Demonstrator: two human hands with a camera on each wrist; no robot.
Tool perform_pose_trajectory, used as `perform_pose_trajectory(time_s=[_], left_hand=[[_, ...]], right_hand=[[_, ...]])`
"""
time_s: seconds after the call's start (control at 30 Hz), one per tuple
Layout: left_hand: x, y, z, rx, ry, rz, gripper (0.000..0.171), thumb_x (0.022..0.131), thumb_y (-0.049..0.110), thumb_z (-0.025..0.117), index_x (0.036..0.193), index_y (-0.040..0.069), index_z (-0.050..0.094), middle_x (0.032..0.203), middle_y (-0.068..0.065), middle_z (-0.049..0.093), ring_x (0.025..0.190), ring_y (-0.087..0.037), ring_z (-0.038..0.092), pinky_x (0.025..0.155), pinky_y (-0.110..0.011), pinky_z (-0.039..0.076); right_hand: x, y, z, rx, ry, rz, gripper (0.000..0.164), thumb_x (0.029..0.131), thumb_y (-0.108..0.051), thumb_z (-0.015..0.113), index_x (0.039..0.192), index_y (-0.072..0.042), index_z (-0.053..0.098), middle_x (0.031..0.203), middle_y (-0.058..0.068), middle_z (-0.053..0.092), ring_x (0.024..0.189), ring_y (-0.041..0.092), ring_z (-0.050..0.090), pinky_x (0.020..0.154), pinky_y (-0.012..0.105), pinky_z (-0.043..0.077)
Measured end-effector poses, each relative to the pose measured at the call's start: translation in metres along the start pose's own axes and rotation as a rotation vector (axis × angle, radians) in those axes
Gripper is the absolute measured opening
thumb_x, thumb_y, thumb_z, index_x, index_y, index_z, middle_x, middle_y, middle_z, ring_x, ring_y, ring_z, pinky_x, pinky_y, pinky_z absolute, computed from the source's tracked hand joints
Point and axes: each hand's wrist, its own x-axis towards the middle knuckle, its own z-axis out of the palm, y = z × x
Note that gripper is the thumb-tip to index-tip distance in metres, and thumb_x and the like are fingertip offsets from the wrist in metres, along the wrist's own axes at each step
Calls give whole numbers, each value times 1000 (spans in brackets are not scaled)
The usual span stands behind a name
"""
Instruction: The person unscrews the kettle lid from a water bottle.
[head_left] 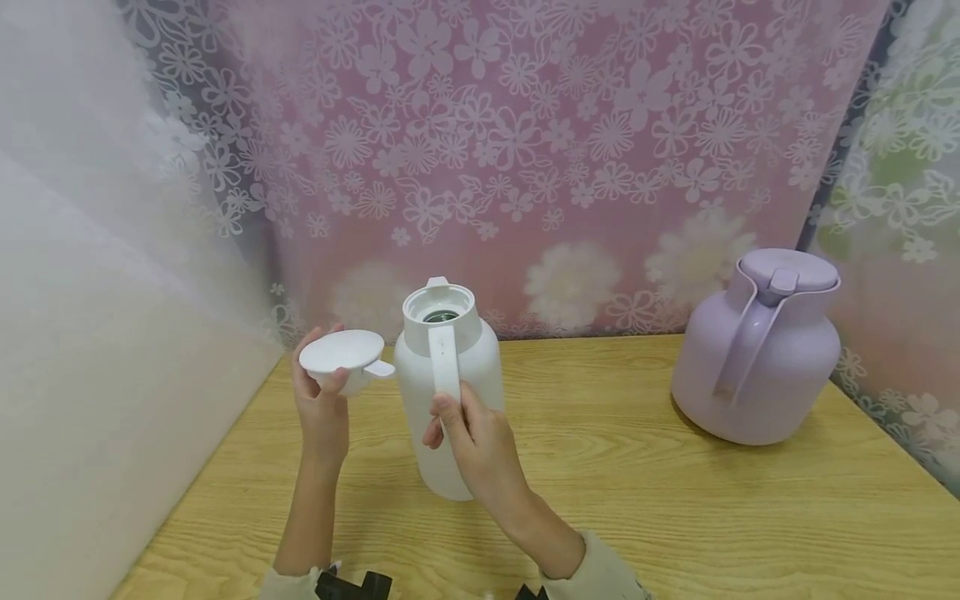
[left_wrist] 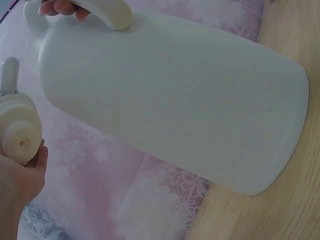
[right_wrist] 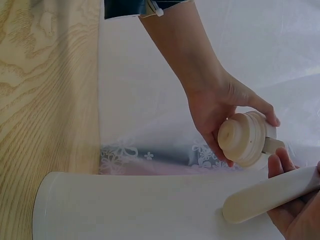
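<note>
A tall white thermos jug (head_left: 420, 375) stands upright on the table, its mouth uncovered and a dark inner opening showing. My right hand (head_left: 483, 450) grips the jug's handle (head_left: 444, 358), thumb on one side and fingers round the other. To the left of the jug, my left hand (head_left: 322, 400) holds the white lid (head_left: 343, 350) up off the table by its rim, with its small tab pointing toward the jug. In the right wrist view, the lid's stepped stopper underside (right_wrist: 240, 135) faces the table side, with fingers and thumb around its edge.
A lilac thermos jug (head_left: 757, 358) with its lid on stands at the right of the wooden table (head_left: 600, 483). A flowered pink curtain (head_left: 525, 167) hangs behind, and a pale wall-like sheet (head_left: 112, 333) runs along the left edge.
</note>
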Motion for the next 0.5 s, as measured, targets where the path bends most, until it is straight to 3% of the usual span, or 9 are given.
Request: perform_pose_trajectory(time_s=[0.17, 0.3, 0.5], left_hand=[[-4, -6, -12, -118, -27, -10, 48, 85, 11, 63, 128, 7, 42, 129, -18, 47, 112, -24, 49, 90, -28, 40], [-8, -7, -21, -184, -46, -71, 52, 83, 20, 67, 129, 11, 43, 128, -18, 47, 107, -23, 52, 90, -28, 41], [-13, -9, -35, -255, -107, -189, 71, 85, 30, 64, 142, 12, 25, 130, -15, 42, 112, -28, 50, 96, -32, 35]], right_hand=[[0, 0, 0, 0, -1, 1, 17, 98, -20, 46, 84, -12, 53, 62, -11, 59, 58, 3, 57, 59, 26, 48], [0, 0, 0, -2, -1, 3, 17, 98, -20, 45, 84, -13, 53, 62, -12, 59, 58, 3, 57, 59, 26, 48], [0, -1, -1, -5, 2, 9, 18, 98, -21, 46, 84, -12, 53, 62, -12, 59, 59, 3, 57, 63, 27, 48]])
